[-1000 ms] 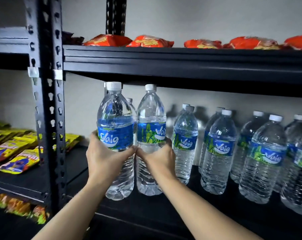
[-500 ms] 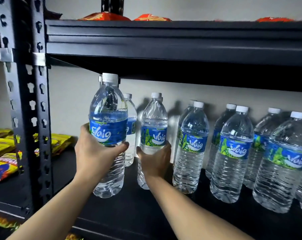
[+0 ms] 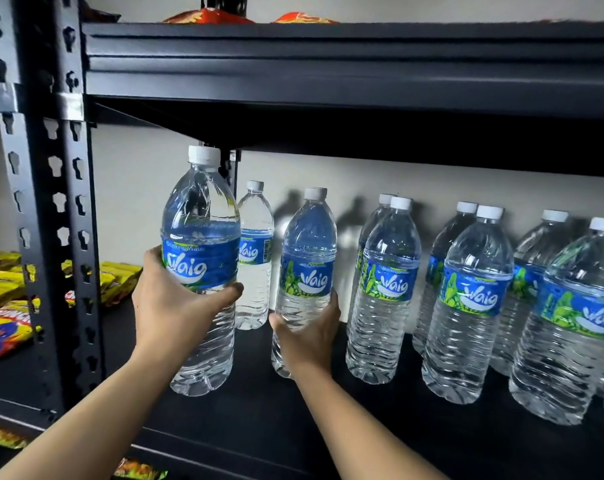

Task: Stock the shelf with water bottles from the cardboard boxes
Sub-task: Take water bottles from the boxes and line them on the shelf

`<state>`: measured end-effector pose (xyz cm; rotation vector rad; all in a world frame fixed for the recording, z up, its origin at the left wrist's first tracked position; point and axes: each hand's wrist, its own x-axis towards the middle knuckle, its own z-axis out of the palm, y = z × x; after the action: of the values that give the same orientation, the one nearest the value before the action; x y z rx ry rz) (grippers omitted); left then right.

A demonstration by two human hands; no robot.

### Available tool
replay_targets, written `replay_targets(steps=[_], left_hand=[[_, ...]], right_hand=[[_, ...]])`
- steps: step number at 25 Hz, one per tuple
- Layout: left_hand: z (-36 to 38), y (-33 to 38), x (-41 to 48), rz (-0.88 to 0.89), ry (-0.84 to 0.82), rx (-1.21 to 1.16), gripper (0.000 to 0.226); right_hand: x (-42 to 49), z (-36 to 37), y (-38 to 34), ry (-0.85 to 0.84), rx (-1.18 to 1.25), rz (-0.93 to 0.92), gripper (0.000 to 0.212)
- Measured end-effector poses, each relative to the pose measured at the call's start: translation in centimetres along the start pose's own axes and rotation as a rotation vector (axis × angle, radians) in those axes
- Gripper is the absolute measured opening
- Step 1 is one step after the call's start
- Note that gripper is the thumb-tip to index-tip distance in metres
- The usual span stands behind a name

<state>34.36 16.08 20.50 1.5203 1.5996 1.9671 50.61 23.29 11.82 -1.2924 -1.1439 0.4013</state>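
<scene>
While your left hand [image 3: 175, 308] gripped the first bottle [image 3: 200, 216], labelled "Waig Drinking Water", at the left end of the shelf [image 3: 259, 420], your right hand [image 3: 309, 337] curled round the second bottle [image 3: 309, 237], marked "Waig"; other bottles [image 3: 385, 289] with the same label stood rightward.

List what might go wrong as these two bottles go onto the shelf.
1. The left hand grips the left bottle forward of the others on the shelf. Set down too near the front edge, it may tip off.
2. Pushed back, it could knock over the rear bottle behind it.
3. The right hand holds the right bottle close to the next bottle. A nudge might topple that row.
</scene>
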Motion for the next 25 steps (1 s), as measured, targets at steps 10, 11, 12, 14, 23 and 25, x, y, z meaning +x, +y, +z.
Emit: replay_targets(steps=[10, 11, 12, 14, 23, 25], left_hand=[[0.6, 0.6, 0.1, 0.023, -0.003, -0.002, 0.082], [0.7, 0.5, 0.1, 0.023, -0.003, -0.001, 0.082], [0.7, 0.4, 0.1, 0.023, -0.003, -0.003, 0.082], [0.8, 0.3, 0.1, 0.023, 0.001, -0.008, 0.081], [1.0, -0.3, 0.3, 0.022, 0.011, -0.008, 0.080], [0.9, -0.4, 0.4, 0.023, 0.004, -0.007, 0.081]], right_hand=[[0.5, 1.3, -0.3, 0.194, -0.014, -0.050, 0.110], [0.6, 1.4, -0.4, 0.197, -0.015, -0.056, 0.110], [0.5, 1.4, -0.4, 0.202, -0.021, -0.060, 0.111], [0.5, 1.5, -0.4, 0.215, -0.035, -0.067, 0.111], [0.2, 1.1, -0.7, 0.200, -0.182, -0.080, 0.123], [0.1, 0.7, -0.8, 0.150, -0.214, -0.068, 0.129]])
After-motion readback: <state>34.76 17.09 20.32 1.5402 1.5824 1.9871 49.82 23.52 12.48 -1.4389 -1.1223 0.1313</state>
